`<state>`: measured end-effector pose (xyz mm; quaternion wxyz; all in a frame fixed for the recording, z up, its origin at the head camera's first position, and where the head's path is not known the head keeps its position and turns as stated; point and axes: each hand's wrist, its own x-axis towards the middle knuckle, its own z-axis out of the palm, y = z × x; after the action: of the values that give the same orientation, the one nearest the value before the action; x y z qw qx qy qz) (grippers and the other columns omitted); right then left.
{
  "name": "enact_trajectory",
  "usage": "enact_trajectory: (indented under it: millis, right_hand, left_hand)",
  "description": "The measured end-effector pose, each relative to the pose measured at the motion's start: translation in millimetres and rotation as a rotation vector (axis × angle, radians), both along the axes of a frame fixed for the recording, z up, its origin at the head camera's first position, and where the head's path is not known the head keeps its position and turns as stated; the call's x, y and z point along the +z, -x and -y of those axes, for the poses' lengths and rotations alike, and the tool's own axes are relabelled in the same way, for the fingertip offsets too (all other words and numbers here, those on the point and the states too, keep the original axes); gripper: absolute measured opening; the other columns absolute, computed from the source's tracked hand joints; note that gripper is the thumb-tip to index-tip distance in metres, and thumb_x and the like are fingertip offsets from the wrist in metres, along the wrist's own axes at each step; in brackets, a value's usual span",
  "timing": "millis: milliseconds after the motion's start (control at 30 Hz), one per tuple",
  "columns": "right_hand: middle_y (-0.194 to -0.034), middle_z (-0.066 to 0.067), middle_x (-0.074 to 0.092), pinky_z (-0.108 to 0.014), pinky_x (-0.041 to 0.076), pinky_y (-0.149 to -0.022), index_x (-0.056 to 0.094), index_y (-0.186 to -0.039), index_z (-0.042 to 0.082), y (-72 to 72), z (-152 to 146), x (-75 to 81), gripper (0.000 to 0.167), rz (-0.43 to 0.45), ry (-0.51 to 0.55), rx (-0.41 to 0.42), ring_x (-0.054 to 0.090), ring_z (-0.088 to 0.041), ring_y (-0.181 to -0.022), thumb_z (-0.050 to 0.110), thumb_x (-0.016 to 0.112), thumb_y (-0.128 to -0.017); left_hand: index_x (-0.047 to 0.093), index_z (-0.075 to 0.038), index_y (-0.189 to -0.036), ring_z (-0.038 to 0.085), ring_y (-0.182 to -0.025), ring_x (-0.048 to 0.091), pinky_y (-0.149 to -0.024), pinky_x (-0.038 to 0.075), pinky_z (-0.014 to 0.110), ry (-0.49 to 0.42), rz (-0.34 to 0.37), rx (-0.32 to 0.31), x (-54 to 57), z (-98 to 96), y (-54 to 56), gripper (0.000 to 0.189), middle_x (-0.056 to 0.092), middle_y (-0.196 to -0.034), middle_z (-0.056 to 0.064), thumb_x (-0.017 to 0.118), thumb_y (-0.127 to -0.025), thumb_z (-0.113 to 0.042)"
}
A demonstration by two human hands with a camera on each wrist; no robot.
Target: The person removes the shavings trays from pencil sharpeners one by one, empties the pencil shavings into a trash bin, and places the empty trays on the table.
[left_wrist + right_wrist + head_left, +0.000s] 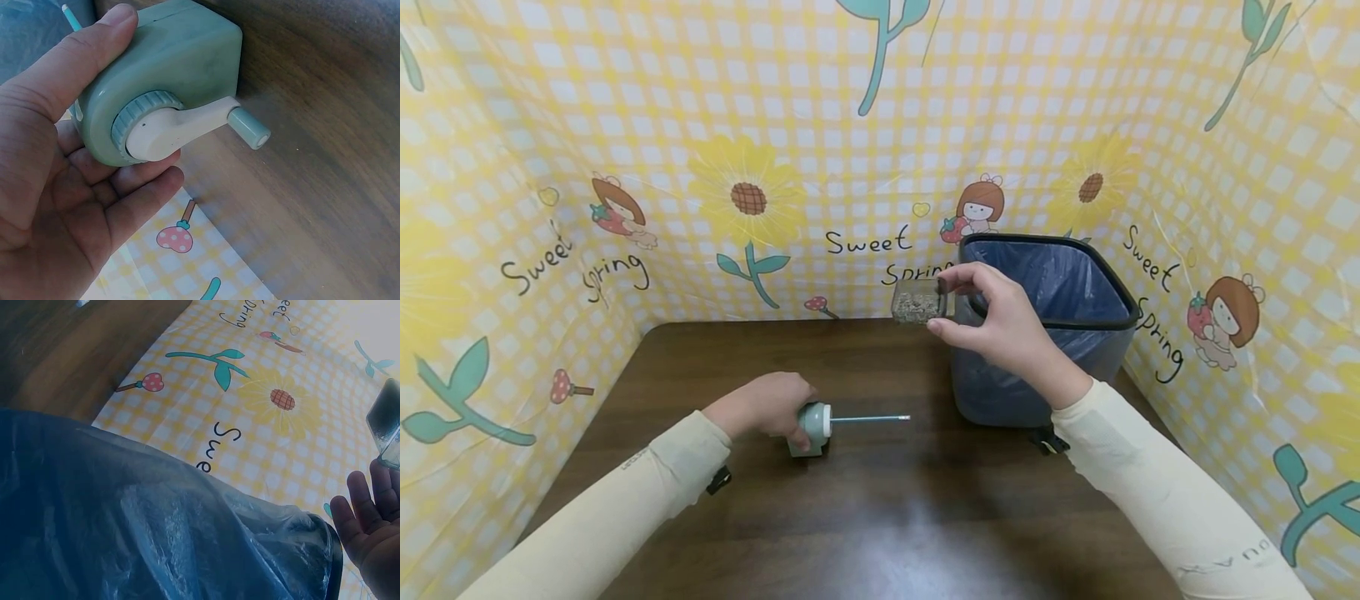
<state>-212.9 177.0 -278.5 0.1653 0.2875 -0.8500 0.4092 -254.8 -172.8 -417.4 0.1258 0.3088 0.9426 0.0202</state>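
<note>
My left hand (766, 405) grips a green crank pencil sharpener (194, 59) on the wooden table, thumb over its top and fingers beneath. The sharpener's white crank arm (187, 123) with a green knob (249, 128) sticks out on one side. A blue pencil (868, 418) projects from the sharpener's front, pointing right in the head view. My right hand (1003, 321) pinches a clear shavings drawer (917, 302) between thumb and fingers, raised in front of the bin. Grey-brown shavings lie inside the drawer. In the right wrist view the drawer (384, 419) shows only partly at the edge.
A bin (1052, 383) with a dark rim and a blue plastic liner (1060, 283) stands at the table's back right, just behind my right hand. Yellow checked cloth walls (820, 150) enclose the brown table (865, 517) at the back and both sides.
</note>
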Motion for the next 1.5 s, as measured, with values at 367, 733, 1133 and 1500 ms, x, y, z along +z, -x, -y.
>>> enact_trajectory:
  millis: [367,733,1133,1500]
  right_hand:
    - [-0.122,-0.001,0.063,-0.05,0.048,-0.1,0.063,-0.129,0.014,3.3,-4,4.6,0.051,-0.01,0.004,-0.015,0.058,-0.021,-0.113,0.028,0.085,-0.085]
    - [-0.126,-0.003,0.063,-0.052,0.048,-0.101,0.062,-0.129,0.012,10.1,-11,7.6,0.052,-0.018,-0.013,-0.033,0.059,-0.027,-0.117,0.028,0.084,-0.085]
    - [-0.125,-0.002,0.063,-0.048,0.047,-0.103,0.062,-0.128,0.013,13.1,-15,13.5,0.05,-0.039,-0.017,-0.039,0.058,-0.025,-0.116,0.028,0.084,-0.085]
    - [-0.125,-0.003,0.063,-0.051,0.046,-0.104,0.062,-0.128,0.012,14.7,-19,17.3,0.051,-0.049,-0.027,-0.063,0.059,-0.028,-0.118,0.027,0.085,-0.085]
  left_hand:
    - [0.071,-0.014,-0.1,0.008,-0.072,0.059,-0.067,0.053,0.031,0.005,-0.011,-0.007,0.1,-0.2,-1.1,0.05,0.067,-0.084,-0.008,0.093,-0.069,-0.046]
    - [0.07,-0.013,-0.1,0.009,-0.072,0.059,-0.067,0.054,0.032,0.004,-0.004,-0.013,-1.2,0.5,0.2,0.05,0.067,-0.085,-0.006,0.093,-0.069,-0.045]
    - [0.07,-0.015,-0.097,0.008,-0.07,0.058,-0.065,0.052,0.031,-0.001,-0.022,-0.022,-2.5,1.0,-0.2,0.049,0.066,-0.083,-0.008,0.093,-0.068,-0.046]
    - [0.07,-0.014,-0.098,0.008,-0.07,0.058,-0.064,0.052,0.03,-0.003,-0.035,-0.033,-0.9,1.2,-2.1,0.05,0.067,-0.083,-0.007,0.093,-0.068,-0.046]
